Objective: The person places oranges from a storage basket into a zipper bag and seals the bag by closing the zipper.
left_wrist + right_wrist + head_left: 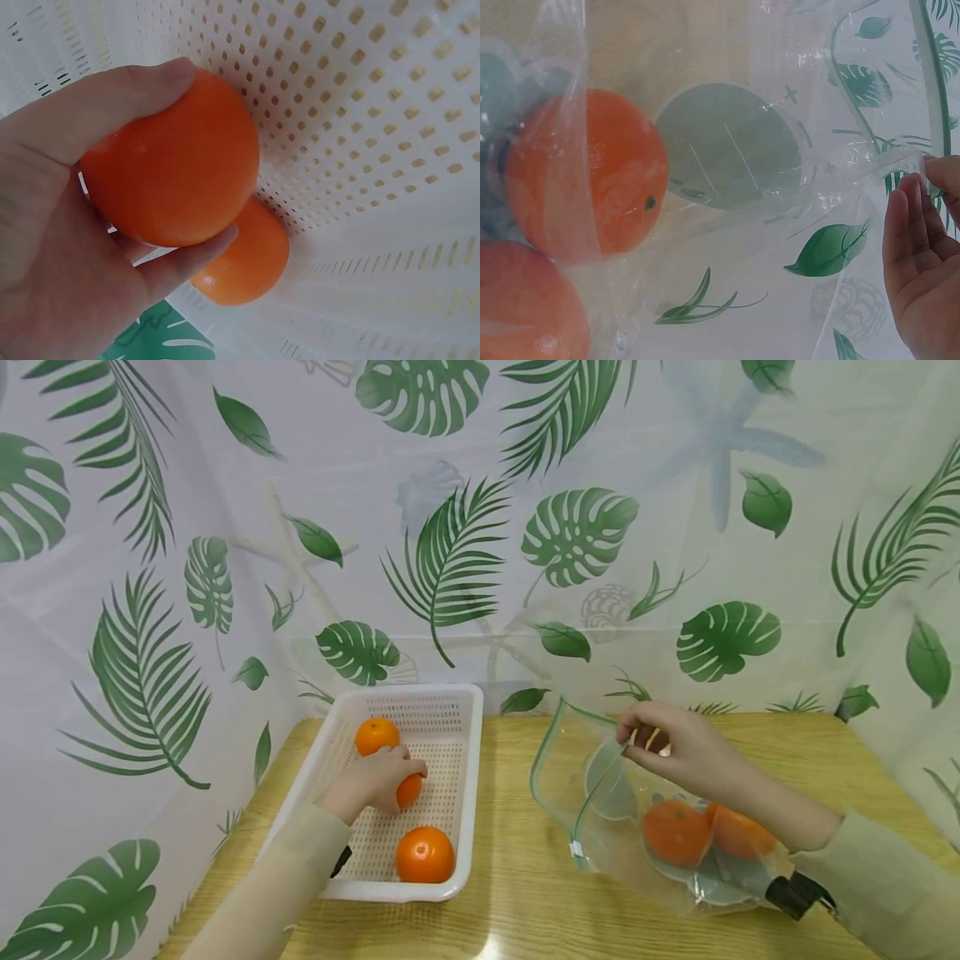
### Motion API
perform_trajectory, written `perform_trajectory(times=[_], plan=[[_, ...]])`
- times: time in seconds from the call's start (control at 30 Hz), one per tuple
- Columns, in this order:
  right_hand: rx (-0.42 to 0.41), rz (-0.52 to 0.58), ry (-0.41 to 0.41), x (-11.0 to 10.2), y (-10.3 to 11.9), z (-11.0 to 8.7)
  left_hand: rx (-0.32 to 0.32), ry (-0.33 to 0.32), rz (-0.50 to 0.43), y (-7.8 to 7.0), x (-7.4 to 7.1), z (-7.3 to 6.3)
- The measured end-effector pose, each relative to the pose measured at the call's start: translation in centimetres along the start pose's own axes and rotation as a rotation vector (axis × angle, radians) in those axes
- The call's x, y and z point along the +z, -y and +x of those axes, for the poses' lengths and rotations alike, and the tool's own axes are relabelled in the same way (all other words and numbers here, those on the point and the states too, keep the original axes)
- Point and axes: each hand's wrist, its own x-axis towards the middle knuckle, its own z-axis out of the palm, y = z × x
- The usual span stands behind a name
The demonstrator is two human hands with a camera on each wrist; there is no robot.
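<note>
Inside the white plastic basket [474,777], my left hand [372,779] grips an orange [408,790]; the left wrist view shows thumb and fingers around this orange [176,161]. Another orange [377,737] lies behind it in the basket, and a third orange [425,855] sits in the near right corner. My right hand [667,739] pinches the green-edged rim of a clear zip bag [600,827], whose mouth gapes toward the basket. Two oranges are visible in the bag, one orange [675,832] beside another orange [738,832].
A wooden table [502,827] carries the basket at left and the bag at right, with a strip of tabletop between them. A leaf-patterned curtain [465,568] hangs behind and along the sides. The bag has a white slider [576,850] on its zip edge.
</note>
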Motion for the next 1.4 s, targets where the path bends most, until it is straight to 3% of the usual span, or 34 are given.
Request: perform_trajectory(times=[0.53, 0.93, 1.4], plan=[[-0.002, -0.001, -0.002, 0.2, 0.2, -0.1, 0.019, -0.036, -0.055, 0.2, -1.0, -0.3], [-0.002, -0.001, -0.004, 0.4, 0.3, -0.1, 0.084, -0.100, 0.003, -0.3, -2.3, -1.0], [-0.011, 0.002, -0.011, 0.3, 0.3, 0.1, 0.159, -0.150, 0.075, -3.2, -4.7, -2.0]])
